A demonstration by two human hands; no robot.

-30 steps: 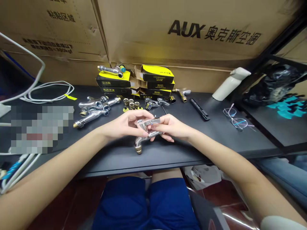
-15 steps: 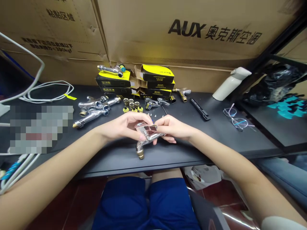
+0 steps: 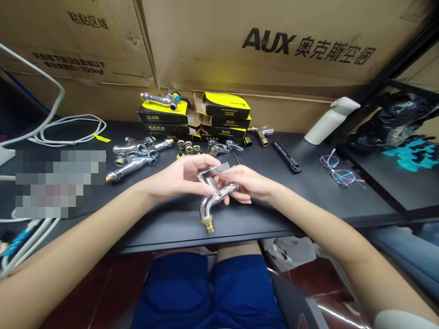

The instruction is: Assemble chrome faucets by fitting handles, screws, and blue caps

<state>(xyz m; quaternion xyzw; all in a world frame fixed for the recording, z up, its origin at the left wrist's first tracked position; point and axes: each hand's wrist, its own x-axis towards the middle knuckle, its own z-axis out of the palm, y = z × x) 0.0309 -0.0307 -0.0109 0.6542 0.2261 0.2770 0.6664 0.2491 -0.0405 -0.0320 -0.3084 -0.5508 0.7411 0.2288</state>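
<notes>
The left hand [image 3: 180,176] and right hand [image 3: 245,183] hold a chrome tap with a brass-threaded end [image 3: 206,206] in narrow fingertip grips over the black bench [image 3: 161,228]; its slick metal could slip and strike the bench.

On the surface [image 3: 164,230], boxes [image 3: 224,109] stand behind brass fittings [image 3: 188,148], which lie behind the faucet [image 3: 215,196]; eyeglasses [image 3: 343,177] lie right.

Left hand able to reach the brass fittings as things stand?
Probably yes: nothing lies between the left hand and the brass fittings, but it would likely have to release the chrome tap first.
</notes>
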